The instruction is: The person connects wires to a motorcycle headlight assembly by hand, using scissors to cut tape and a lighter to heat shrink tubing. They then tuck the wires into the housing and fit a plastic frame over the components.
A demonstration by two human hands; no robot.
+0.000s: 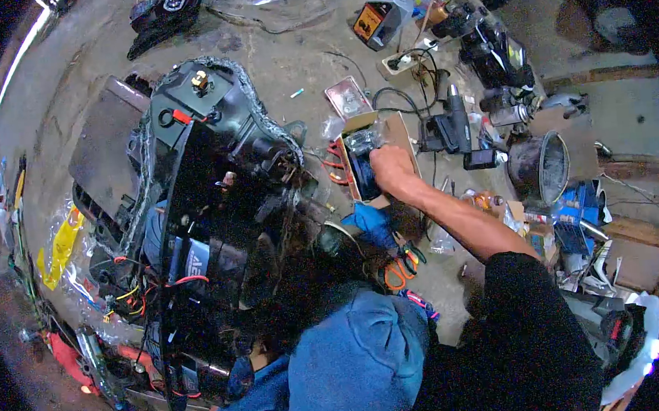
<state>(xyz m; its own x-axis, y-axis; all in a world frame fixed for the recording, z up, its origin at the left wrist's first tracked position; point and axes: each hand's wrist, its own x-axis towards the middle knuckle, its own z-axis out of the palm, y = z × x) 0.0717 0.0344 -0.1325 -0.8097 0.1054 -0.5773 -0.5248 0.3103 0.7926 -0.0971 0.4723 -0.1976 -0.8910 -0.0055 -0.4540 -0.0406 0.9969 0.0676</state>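
My right hand [392, 167], fingers curled, is at the right side of an open cardboard box [395, 134]. Its fingertips are hidden, so what they hold, if anything, does not show. Inside the box lie a clear plastic-wrapped item [363, 139] and something dark blue. Red-handled tools [336, 167] lie against the box's left side. Close by its lower end are a blue cloth-like item [373, 224] and orange-handled scissors [397, 274]. My left hand does not show; my blue-clad knee [360, 364] fills the lower middle.
A large black vehicle assembly [207, 99] with loose wires stands at left. Right of the box lie a black power tool [454, 124], a power strip [403, 61] with cables, a metal bucket [538, 168] and a blue box [578, 215]. A shallow metal tray [347, 97] sits above the box.
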